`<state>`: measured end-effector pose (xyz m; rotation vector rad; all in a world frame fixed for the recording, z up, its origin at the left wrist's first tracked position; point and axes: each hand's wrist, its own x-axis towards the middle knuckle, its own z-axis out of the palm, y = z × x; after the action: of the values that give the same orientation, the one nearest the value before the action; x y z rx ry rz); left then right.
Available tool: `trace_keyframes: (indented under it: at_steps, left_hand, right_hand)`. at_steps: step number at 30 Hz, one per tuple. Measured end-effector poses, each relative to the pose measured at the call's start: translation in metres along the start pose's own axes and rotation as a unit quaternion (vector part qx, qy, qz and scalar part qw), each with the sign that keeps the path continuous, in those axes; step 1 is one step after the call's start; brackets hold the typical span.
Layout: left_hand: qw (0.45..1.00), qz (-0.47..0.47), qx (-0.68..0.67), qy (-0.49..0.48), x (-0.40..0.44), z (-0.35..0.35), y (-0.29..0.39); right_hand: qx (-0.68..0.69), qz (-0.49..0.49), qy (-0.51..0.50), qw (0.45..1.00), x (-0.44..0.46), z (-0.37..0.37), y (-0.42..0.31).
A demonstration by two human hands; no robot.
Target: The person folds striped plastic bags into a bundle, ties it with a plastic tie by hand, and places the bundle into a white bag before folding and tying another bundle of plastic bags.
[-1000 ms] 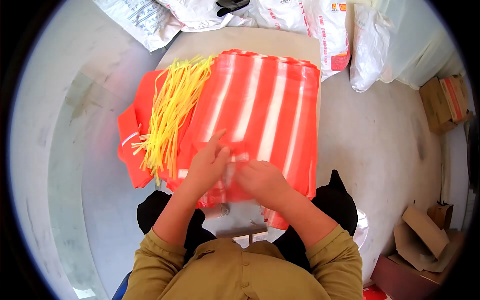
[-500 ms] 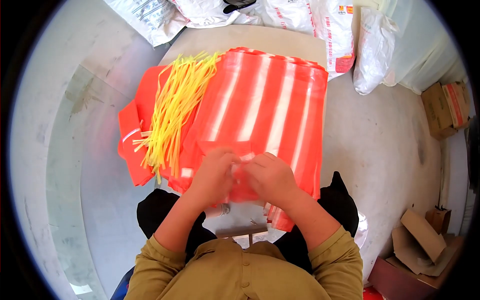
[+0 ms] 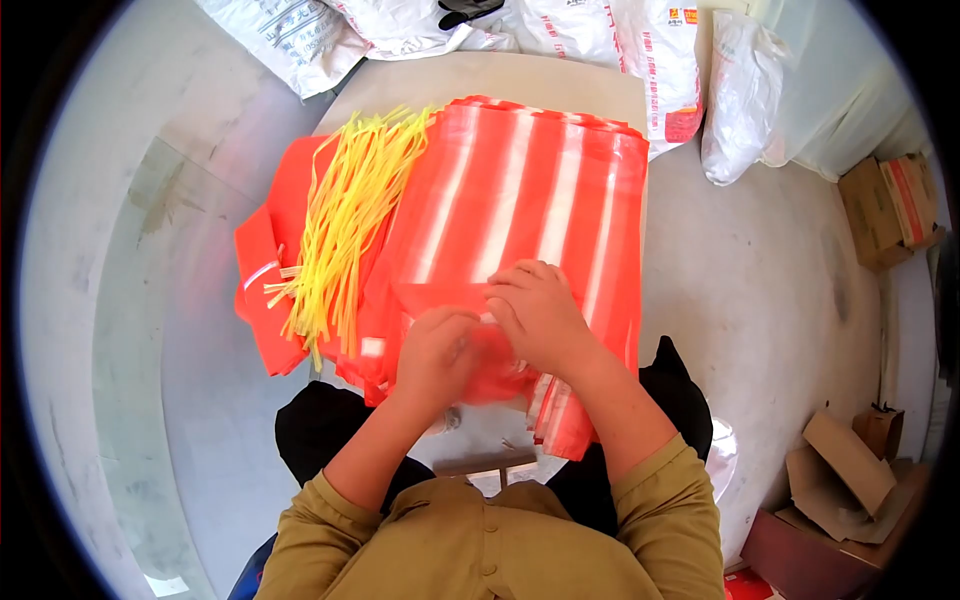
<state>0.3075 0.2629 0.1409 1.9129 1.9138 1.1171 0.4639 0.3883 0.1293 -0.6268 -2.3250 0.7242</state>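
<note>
A thick stack of red-and-white striped plastic bags [image 3: 480, 200] lies before me, its near edge over my lap. My left hand [image 3: 437, 355] is closed on the gathered, see-through red plastic of the top bag at this edge; its fingertips are partly hidden and blurred. Slightly farther up and to the right, my right hand [image 3: 540, 310] has its fingers bent over the corner of a folded red flap [image 3: 440, 296], thumb below. A bundle of yellow plastic strips [image 3: 360, 220] rests left of the stripes, across red material.
Folded red plastic [image 3: 268, 290] sticks out at the left. White printed sacks [image 3: 570, 30] stand beyond the table's far edge [image 3: 400, 80]. A white plastic bundle [image 3: 742, 100] is at the far right, with cardboard boxes [image 3: 885, 215] and an opened carton [image 3: 840, 490] along the right side.
My right hand has moved up and slightly right, away from my left hand. My left hand stays by the near edge, a little lower. The view has shifted slightly.
</note>
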Motion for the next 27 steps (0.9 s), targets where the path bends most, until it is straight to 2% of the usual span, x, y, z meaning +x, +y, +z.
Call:
trace_keyframes:
  at_steps: [1, 4, 7, 10, 13, 16, 22, 27]
  left_hand:
    - [1.000, 0.004, 0.002, 0.013, 0.001, 0.000, 0.000]
    - [0.997, -0.069, -0.022, 0.003, 0.000, 0.004, -0.002]
    - [0.961, -0.242, -0.124, -0.045, 0.005, 0.002, 0.006]
    - [0.953, -0.278, -0.111, -0.048, 0.012, 0.004, 0.008]
    - [0.959, -0.262, -0.101, -0.031, 0.018, 0.003, 0.014]
    - [0.978, -0.206, -0.040, 0.003, 0.015, 0.015, 0.001]
    - [0.978, -0.207, -0.028, 0.002, 0.012, 0.016, -0.003]
    - [0.968, -0.241, -0.060, -0.016, 0.010, 0.008, 0.006]
  right_hand:
    - [0.007, 0.018, -0.026, 0.999, -0.001, -0.001, 0.002]
    - [0.025, 0.051, -0.042, 0.998, -0.002, -0.010, -0.003]
    - [0.037, 0.050, -0.038, 0.997, -0.005, -0.012, -0.001]
    - [0.029, 0.043, -0.038, 0.998, -0.007, -0.013, -0.001]
    - [-0.002, 0.027, -0.037, 0.999, -0.007, -0.014, 0.000]
    - [0.001, 0.035, -0.043, 0.998, -0.008, -0.009, 0.007]
    - [-0.006, 0.032, -0.026, 0.999, -0.007, -0.010, 0.004]
    - [0.053, 0.069, 0.027, 0.996, -0.009, -0.036, 0.005]
